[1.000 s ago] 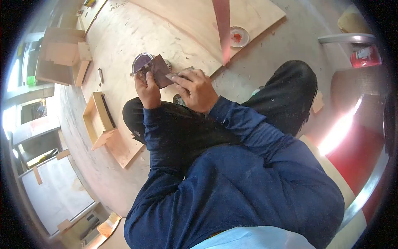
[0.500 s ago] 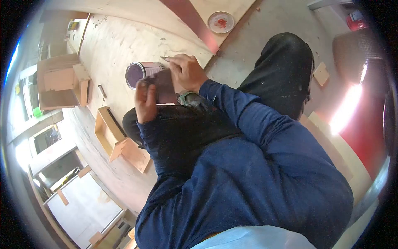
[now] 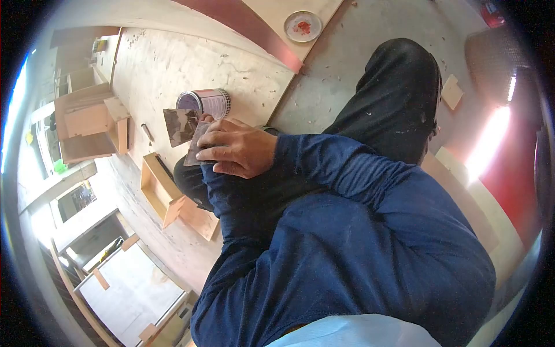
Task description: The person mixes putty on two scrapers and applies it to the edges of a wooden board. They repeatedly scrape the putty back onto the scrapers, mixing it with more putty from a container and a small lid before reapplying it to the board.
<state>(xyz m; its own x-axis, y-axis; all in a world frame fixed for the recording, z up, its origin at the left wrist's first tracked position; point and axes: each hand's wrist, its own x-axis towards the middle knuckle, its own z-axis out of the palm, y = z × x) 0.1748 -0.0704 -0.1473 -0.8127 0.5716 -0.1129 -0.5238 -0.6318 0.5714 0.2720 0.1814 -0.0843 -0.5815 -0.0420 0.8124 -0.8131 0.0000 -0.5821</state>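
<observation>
My right hand [image 3: 240, 147] reaches across in front of my body, its fingers closed on a thin grey plate [image 3: 198, 144]. Beneath and behind it, my left hand [image 3: 206, 118] is mostly hidden, with only a bit of its fingers showing. It grips a dark, flat, smeared plate [image 3: 180, 126] that sticks out to the left. The two plates are close together and overlap in view; whether they touch I cannot tell. Just behind them an open can [image 3: 214, 103] with a pale label lies tilted or stands on the wooden board, its mouth partly covered by the dark plate.
A round lid [image 3: 303, 26] with red smears lies on the board at the top. A narrow wooden box [image 3: 157, 184] and larger wooden boxes [image 3: 87, 124] are on the left. My bent knee [image 3: 399, 63] rises right of the board. A wood scrap [image 3: 451, 92] lies on the floor.
My right hand has moved left and down from beside the can to over my left hand. The dark plate has shifted left and now covers part of the can's mouth.
</observation>
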